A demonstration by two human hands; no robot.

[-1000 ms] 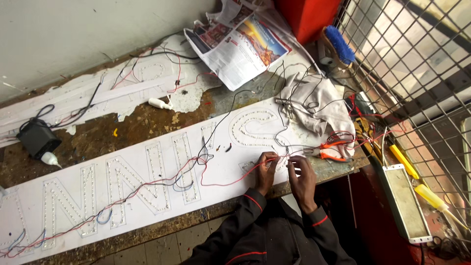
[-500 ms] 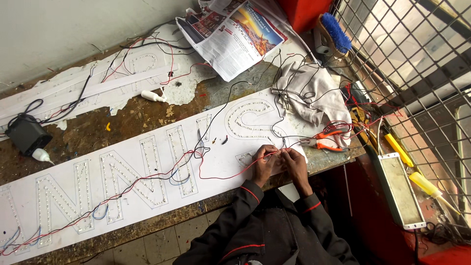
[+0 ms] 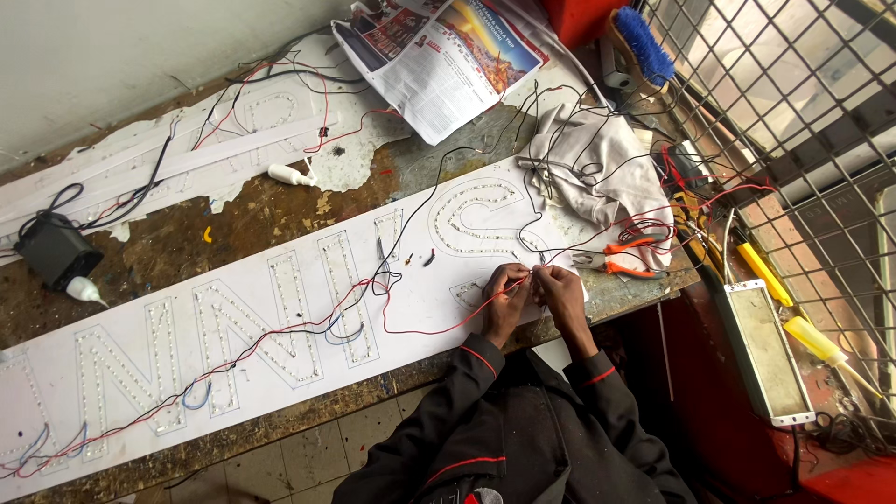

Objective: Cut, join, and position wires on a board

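White sheet material forms the long sign panel (image 3: 280, 327), which lies across the worn table (image 3: 233, 210) with its letter outlines filled with rows of small lamps. I read both hands at the near edge of the panel, below the curved letter (image 3: 476, 217). The left hand (image 3: 504, 301) and the right hand (image 3: 563, 291) meet fingertip to fingertip; each grip is pinched nearly closed on the end of a thin wire. The red wire (image 3: 439, 327) runs from the left hand's pinch back across the panel toward the straight letters.

Progress, as I judge it: red, blue and black leads already link the straight letters (image 3: 224, 341) along the lower part of the panel, so that section appears wired. The curved letter has black leads trailing off toward the grey cloth (image 3: 607, 163), and the joint between the hands is not yet closed. A second panel (image 3: 168, 154) at the far side of the table carries loose wires.

Orange-handled pliers (image 3: 621, 259) lie just beside the right hand, untouched. A small glue bottle (image 3: 289, 175) and a black box (image 3: 54, 250) sit well apart.
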